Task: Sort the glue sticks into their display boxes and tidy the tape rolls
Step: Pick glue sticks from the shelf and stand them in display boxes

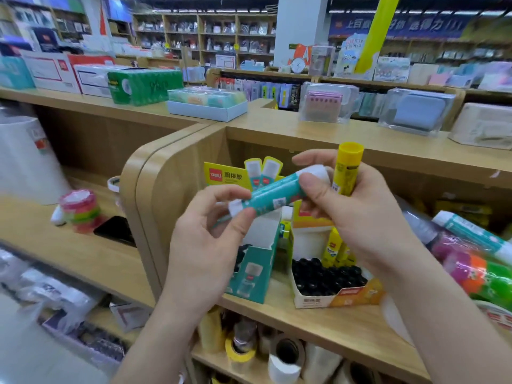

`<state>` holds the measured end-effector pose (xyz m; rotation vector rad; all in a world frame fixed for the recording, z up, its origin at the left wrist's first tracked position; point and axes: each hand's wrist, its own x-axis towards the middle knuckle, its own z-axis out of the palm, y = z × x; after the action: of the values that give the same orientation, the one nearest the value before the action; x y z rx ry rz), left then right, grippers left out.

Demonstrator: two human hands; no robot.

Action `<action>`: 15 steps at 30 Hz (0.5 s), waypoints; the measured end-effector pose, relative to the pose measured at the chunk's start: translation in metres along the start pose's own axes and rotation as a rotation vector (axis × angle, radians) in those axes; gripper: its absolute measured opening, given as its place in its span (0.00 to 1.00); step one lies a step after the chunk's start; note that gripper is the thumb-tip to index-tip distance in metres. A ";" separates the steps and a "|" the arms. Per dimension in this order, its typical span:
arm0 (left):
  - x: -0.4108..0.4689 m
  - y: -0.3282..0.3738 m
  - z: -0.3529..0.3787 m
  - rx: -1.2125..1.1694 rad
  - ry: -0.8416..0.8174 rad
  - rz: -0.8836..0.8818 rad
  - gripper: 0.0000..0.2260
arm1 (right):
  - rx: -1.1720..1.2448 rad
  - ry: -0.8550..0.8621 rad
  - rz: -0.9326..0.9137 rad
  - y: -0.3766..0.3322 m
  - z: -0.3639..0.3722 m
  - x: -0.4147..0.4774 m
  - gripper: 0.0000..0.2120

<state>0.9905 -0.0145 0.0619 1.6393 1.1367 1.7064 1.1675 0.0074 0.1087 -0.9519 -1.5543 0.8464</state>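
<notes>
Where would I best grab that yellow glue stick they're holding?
By its cap, from above. The yellow stick stands upright in the right hand, whose fingers hold its lower part; only the capped top pokes free.

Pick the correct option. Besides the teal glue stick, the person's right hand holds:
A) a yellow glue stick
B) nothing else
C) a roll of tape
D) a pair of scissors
A: the right hand grips an upright yellow glue stick while its thumb also pinches one end of the teal glue stick, whose other end the left hand pinches.
</notes>
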 end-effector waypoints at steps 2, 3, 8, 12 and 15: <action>-0.003 -0.018 -0.013 0.296 0.005 0.088 0.12 | -0.246 0.002 -0.090 -0.002 0.005 0.008 0.07; -0.005 -0.026 -0.019 0.417 0.014 0.113 0.14 | -0.352 -0.040 -0.117 -0.002 0.009 0.013 0.07; -0.020 -0.053 -0.027 0.641 -0.068 0.058 0.25 | -0.810 -0.290 -0.168 -0.003 0.037 0.030 0.14; -0.014 -0.057 -0.027 0.647 -0.108 0.096 0.28 | -1.018 -0.405 -0.180 0.001 0.058 0.036 0.15; -0.006 -0.059 -0.030 0.673 -0.122 0.148 0.27 | -1.076 -0.489 -0.171 0.004 0.065 0.040 0.15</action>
<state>0.9512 0.0045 0.0121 2.2309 1.6791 1.3493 1.0996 0.0427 0.1101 -1.3681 -2.5594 0.0350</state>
